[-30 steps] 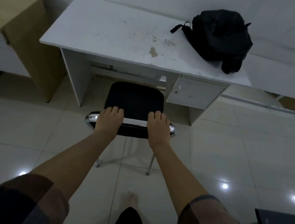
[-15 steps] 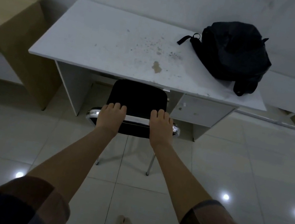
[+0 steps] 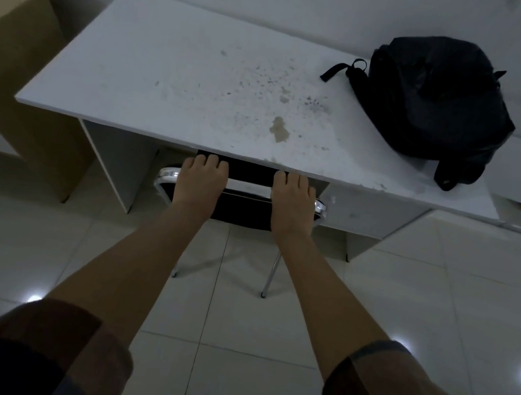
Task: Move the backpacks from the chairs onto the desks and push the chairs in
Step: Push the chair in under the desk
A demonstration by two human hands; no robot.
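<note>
The left hand (image 3: 199, 183) lies flat over the chair (image 3: 243, 206) backrest, fingers (image 3: 211, 162) pressed together and curled over its top rail, apparently to push evenly. The right hand (image 3: 292, 199) mirrors it, fingers close together. Just beyond the fingertips, the seat is hidden under the white desk (image 3: 169, 76). Well beyond and right of the fingers, the black backpack (image 3: 440, 100) rests on the desktop.

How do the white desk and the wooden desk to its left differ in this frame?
The white desk has a stained, speckled top; the wooden desk is tan, and only part of it shows at the frame's left edge. The white desk bears a black backpack near its right end; the visible part of the wooden desk bears nothing. A chair, gripped by both hands, goes under the white desk; none shows at the wooden one. Both stand against the wall.
</note>
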